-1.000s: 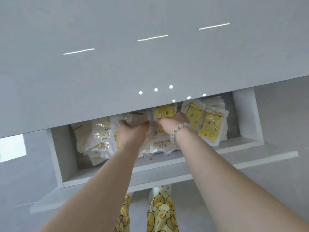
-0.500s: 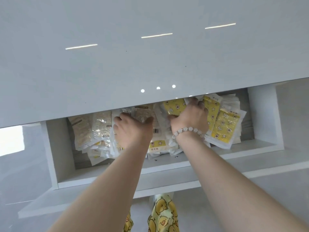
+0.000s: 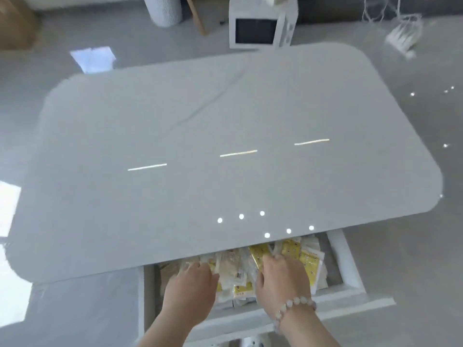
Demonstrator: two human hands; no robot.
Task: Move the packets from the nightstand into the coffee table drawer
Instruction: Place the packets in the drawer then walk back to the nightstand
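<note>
The white coffee table drawer point(image 3: 350, 266) is pulled out under the grey coffee table top point(image 3: 225, 146). Several yellow and white packets point(image 3: 310, 264) lie heaped inside it. My left hand point(image 3: 190, 289) rests on the left part of the heap, fingers bent over the packets. My right hand point(image 3: 280, 279), with a bead bracelet at the wrist, lies on the middle of the heap, fingertips on a yellow packet point(image 3: 259, 254). Whether either hand grips a packet is hidden by the hands themselves.
A white microwave point(image 3: 260, 28) stands on the floor beyond the table, a grey cylinder point(image 3: 165, 8) to its left. A white power strip with cables point(image 3: 403, 36) lies at the far right. Grey floor surrounds the table.
The camera has lifted, so the whole table top and room now show. Both hands stay on the packets in the drawer, the right one shifted slightly back toward the middle.
</note>
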